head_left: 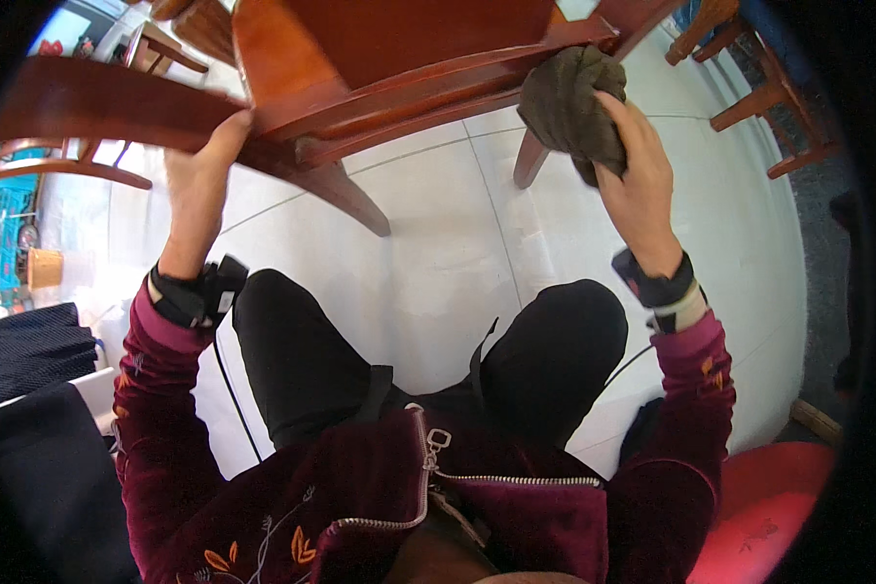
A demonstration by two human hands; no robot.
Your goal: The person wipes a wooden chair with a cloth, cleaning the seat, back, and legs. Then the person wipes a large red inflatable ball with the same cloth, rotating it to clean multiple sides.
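Observation:
A glossy reddish-brown wooden chair (389,109) fills the top of the view, its seat and rail facing me and its legs reaching toward the tiled floor. My left hand (202,180) is closed round a broad curved wooden part at the chair's left, with the thumb along its near edge. In my right hand (642,180) is a bunched dark olive-brown cloth (574,107), which meets the right end of the chair's rail. The fingertips behind the cloth and under the wood are hidden.
More wooden furniture (774,97) stands at the far right, and another wooden chair (78,161) at the left. Beyond that is a teal wheeled vehicle (15,229). Dark fabric (44,477) lies at lower left; a red round-edged object (769,516) sits at lower right.

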